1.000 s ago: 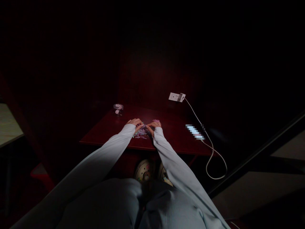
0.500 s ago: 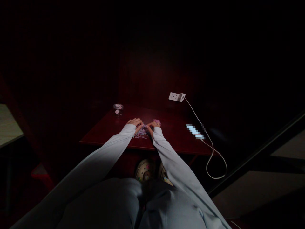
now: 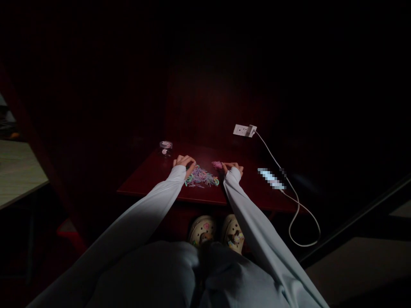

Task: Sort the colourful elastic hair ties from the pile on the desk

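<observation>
A loose pile of thin pastel strands and loops, which look like small elastic bands [image 3: 202, 176], lies near the front edge of the dark red tabletop [image 3: 144, 179]. At its left side is my left hand [image 3: 184, 163], thumb and forefinger meeting in a pinch; anything between them is too small to make out. A smaller pink clump [image 3: 217, 165] of similar bits sits right of the pile. My right hand [image 3: 233, 167] touches or nearly touches this clump, its fingertips pinched together at the right edge. Whatever they hold is hidden.
At the back left stands a clear round jar [image 3: 165, 148] with something pink in it. A blurred-out phone [image 3: 271, 178] lies on the right, its white cable [image 3: 297, 196] looping to a wall socket [image 3: 244, 130]. Clog-style shoes [image 3: 202, 231] show below the table edge.
My hands have moved apart, the right one going rightward to the pink clump. The multicoloured pile between them is now uncovered. The whole view has shifted slightly.
</observation>
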Demonstrator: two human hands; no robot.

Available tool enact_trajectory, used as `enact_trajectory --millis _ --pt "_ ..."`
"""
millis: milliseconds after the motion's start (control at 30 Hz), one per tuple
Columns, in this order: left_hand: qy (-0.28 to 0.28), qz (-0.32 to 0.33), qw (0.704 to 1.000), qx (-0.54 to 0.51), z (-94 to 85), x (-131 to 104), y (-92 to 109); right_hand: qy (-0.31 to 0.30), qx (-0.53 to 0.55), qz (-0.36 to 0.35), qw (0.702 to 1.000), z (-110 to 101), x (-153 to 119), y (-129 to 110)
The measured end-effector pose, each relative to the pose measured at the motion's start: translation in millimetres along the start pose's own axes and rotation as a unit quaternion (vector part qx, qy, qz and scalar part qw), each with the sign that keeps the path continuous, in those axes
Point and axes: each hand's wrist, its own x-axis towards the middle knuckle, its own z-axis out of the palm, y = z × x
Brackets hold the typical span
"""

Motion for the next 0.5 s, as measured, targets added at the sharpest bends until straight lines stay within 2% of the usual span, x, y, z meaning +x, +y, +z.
enact_trajectory --millis 100,267,500 --pt "0.015 -0.021 1.000 -0.016 4.0 2 -6 -0.001 -0.031 -0.049 0.998 3 12 8" --pt "0.025 -0.008 0.999 -0.035 12.4 5 -20 -0.014 -0.053 -0.102 0.993 8 21 17" --pt "0.029 -0.043 0.998 -0.025 9.3 5 -18 -0.004 -0.015 -0.042 0.999 1 19 28"
